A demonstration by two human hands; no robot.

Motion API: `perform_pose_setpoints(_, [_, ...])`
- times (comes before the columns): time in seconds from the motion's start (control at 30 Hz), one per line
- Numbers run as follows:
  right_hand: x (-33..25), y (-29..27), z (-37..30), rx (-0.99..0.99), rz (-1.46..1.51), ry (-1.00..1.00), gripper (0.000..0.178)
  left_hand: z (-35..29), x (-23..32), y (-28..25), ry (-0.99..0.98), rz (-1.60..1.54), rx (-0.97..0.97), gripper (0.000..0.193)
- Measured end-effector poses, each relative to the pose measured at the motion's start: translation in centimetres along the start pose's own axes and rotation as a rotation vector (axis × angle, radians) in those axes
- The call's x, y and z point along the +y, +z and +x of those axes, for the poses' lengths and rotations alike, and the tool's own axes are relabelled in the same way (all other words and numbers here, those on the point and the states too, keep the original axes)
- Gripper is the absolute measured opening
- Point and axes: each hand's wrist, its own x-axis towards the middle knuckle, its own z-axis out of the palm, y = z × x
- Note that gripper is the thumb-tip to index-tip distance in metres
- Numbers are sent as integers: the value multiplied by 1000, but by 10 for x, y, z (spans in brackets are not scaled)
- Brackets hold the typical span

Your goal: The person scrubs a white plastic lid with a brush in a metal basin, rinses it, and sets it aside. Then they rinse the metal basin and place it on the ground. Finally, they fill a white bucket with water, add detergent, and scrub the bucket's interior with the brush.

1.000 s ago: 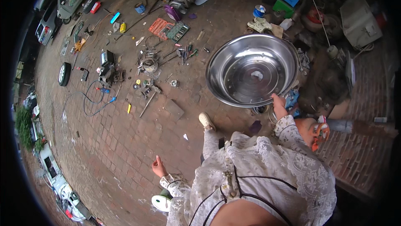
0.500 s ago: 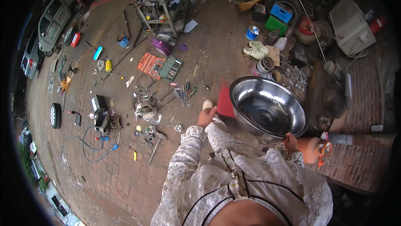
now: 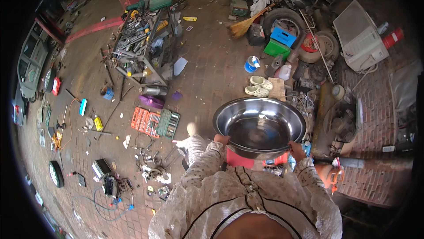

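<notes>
A large, shiny steel basin (image 3: 258,135) is held out in front of my body, roughly level, with its mouth up. My left hand (image 3: 222,140) grips the near left of its rim, fingers closed on it. At the near right of the rim, my right hand (image 3: 297,149) is closed round the edge in the same way. I can see no contents in the basin, only reflections and a dark bottom. Partly covered by it, a red flat-topped seat (image 3: 239,159) shows just beneath the near side. My left foot in a pale shoe (image 3: 191,128) is stretched forward.
Ahead stand pale clogs (image 3: 259,86) and a blue-and-white bucket (image 3: 252,64). An open socket set (image 3: 154,122) and scattered parts lie left, beyond them a loaded tool cart (image 3: 141,44). Tyres (image 3: 285,20) are at the far right; an orange gas cylinder (image 3: 327,173) stands near right.
My left hand has come from beside the red seat onto the basin's rim. The basin has shifted left in front of me. The view has moved forward, and my left leg now extends forward.
</notes>
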Motion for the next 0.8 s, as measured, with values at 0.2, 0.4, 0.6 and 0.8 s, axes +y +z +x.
perform_pose_setpoints(0.2, [-154,156,98,124,-219,49,21,126,101,-92,-21,74,4,30])
perform_pose_setpoints(0.4, [-324,310,211,71,-382,-268,26,304,180,-212,828,825,60,29])
perform_pose_setpoints(0.6, [-390,435,288,142,-640,-357,38,420,181,-318,158,343,-168,13])
perform_pose_setpoints(0.8, [-378,460,336,287,-704,-119,24,414,256,-343,-352,-339,-197,32])
